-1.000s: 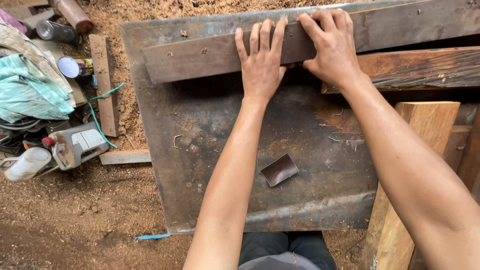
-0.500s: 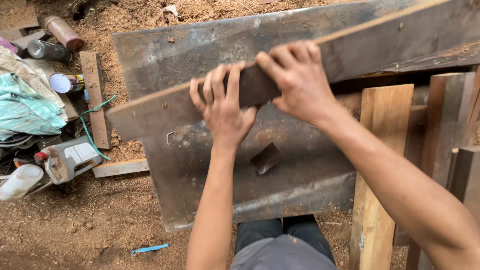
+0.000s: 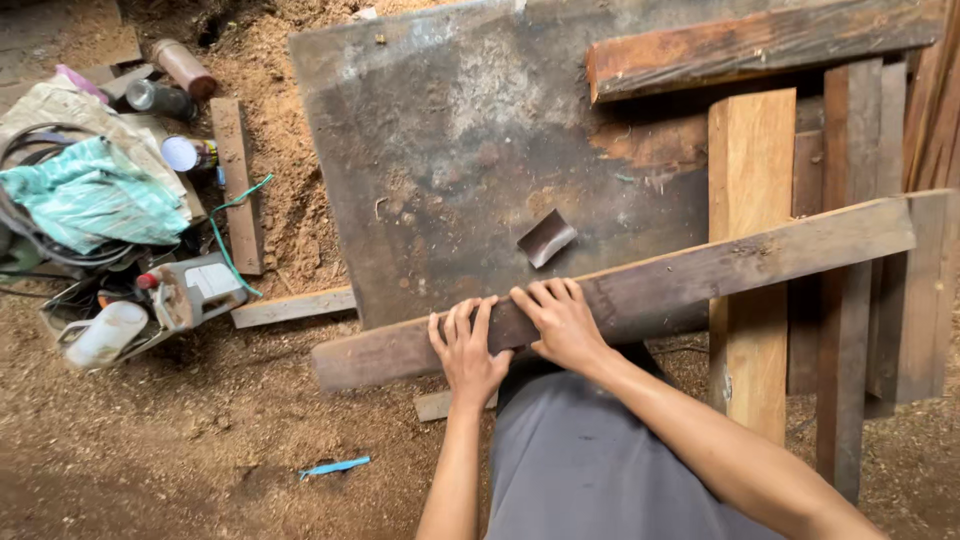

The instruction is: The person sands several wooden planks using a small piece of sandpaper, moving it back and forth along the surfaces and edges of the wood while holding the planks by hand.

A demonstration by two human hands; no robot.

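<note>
A long, weathered plank (image 3: 640,290) is held by both hands near the lower edge of a large dark metal sheet (image 3: 450,140), running from lower left to upper right. The left hand (image 3: 468,352) is laid flat on the plank's top face, fingers spread and stretched forward, with no curl around the wood to be seen. The right hand (image 3: 562,325) is set just beside it, fingers bent over the far edge of the plank, so that a light hold is kept rather than a closed fist. The plank's right end is carried across an upright pale board (image 3: 750,260) and darker boards beside it. A small dark curved scrap (image 3: 547,238) lies on the sheet, just beyond the hands and apart from the plank. A reddish beam (image 3: 740,45) is seen across the sheet's upper right corner. On the sawdust-covered ground (image 3: 200,440) to the left, a teal cloth (image 3: 95,195), a white jug (image 3: 105,335), some cans and a short wooden strip (image 3: 235,180) are gathered, well apart from the hands.
</note>
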